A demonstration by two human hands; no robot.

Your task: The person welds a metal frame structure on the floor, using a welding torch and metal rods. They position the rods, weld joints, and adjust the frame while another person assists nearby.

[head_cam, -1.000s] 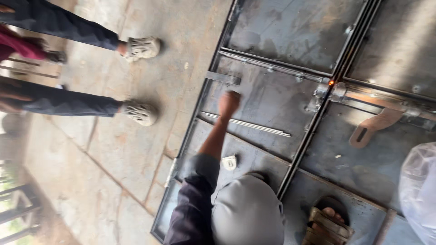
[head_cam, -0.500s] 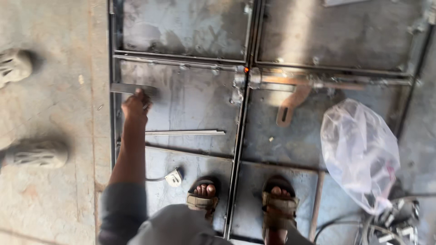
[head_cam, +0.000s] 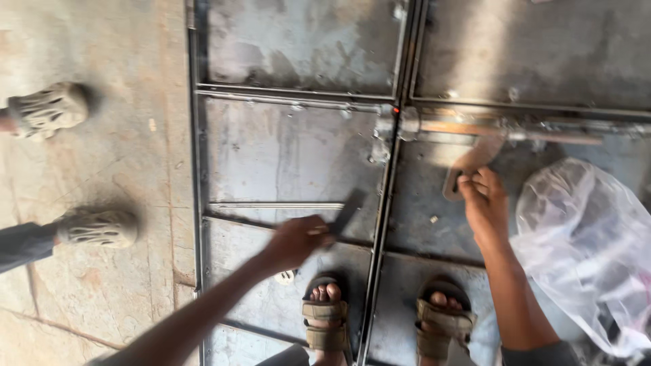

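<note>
Bare concrete floor (head_cam: pixel 102 163), soft daylight

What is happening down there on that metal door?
A person stands in sandals on a grey framed sheet-metal gate lying flat on the floor. Their left hand grips a flat dark metal strip, while the right hand touches the rusty latch handle. A crumpled clear plastic bag lies alongside.

clear plastic bag (head_cam: pixel 583 251), bystander's shoes (head_cam: pixel 95 228)
</note>
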